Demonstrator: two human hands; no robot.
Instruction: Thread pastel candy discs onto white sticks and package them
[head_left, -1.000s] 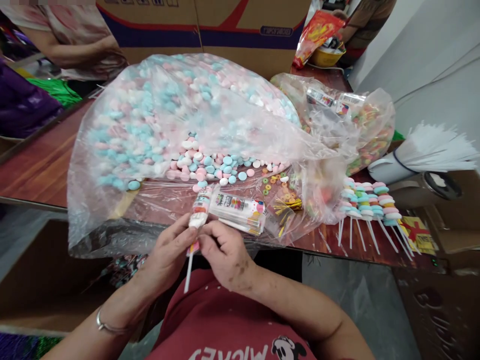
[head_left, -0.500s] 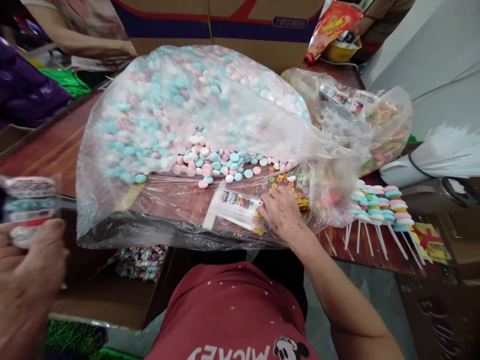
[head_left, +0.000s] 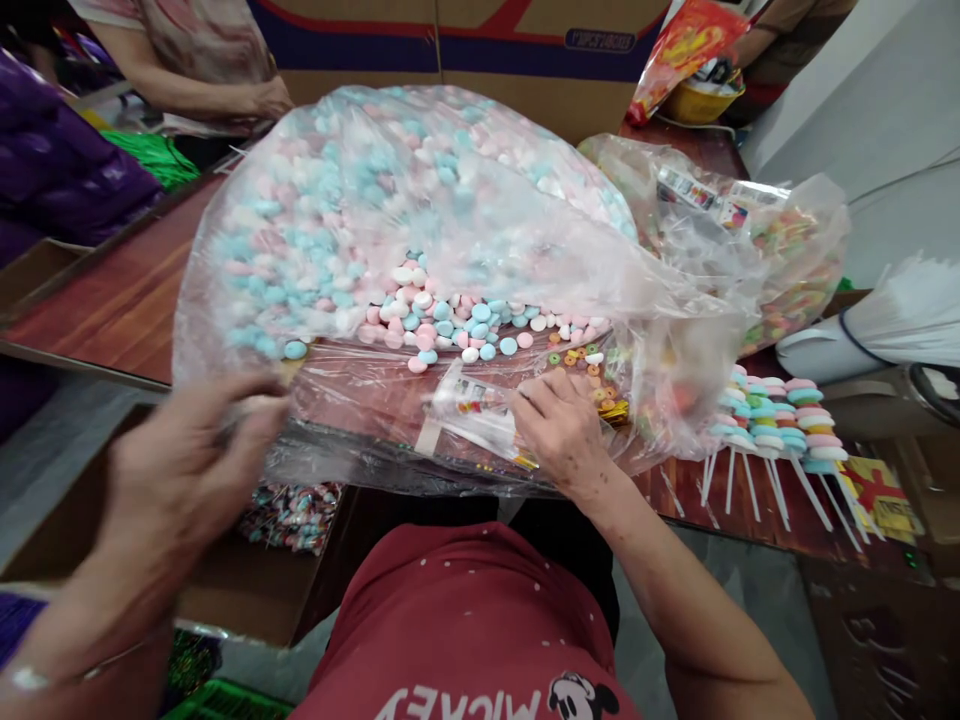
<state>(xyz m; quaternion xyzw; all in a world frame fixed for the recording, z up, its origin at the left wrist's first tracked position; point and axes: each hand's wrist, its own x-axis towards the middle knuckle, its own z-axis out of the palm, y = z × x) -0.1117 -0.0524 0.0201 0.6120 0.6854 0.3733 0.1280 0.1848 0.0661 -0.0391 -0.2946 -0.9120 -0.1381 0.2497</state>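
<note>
My right hand (head_left: 559,430) rests on the plastic at the table's near edge, its fingers pinched on a small stack of clear printed wrappers (head_left: 472,410). My left hand (head_left: 187,470) is blurred at the lower left, fingers spread and holding nothing, just in front of the big clear bag (head_left: 420,200) of pink, blue and white candy discs. Loose discs (head_left: 450,325) spill from the bag's mouth. Small coloured ring candies (head_left: 577,358) and gold twist ties (head_left: 611,410) lie just beyond my right hand.
A row of stacked candy sticks (head_left: 772,425) lies at the right, near a bundle of white sticks (head_left: 885,320) and a second bag of ring candy (head_left: 780,270). A box of wrapped candy (head_left: 289,515) sits below the table edge. Other people (head_left: 210,70) work at the far side by a cardboard box (head_left: 465,60).
My left hand carried a wrapped candy stick off to the left, let it go and is back near the bag, empty. My right hand went to the wrapper stack and pinched it.
</note>
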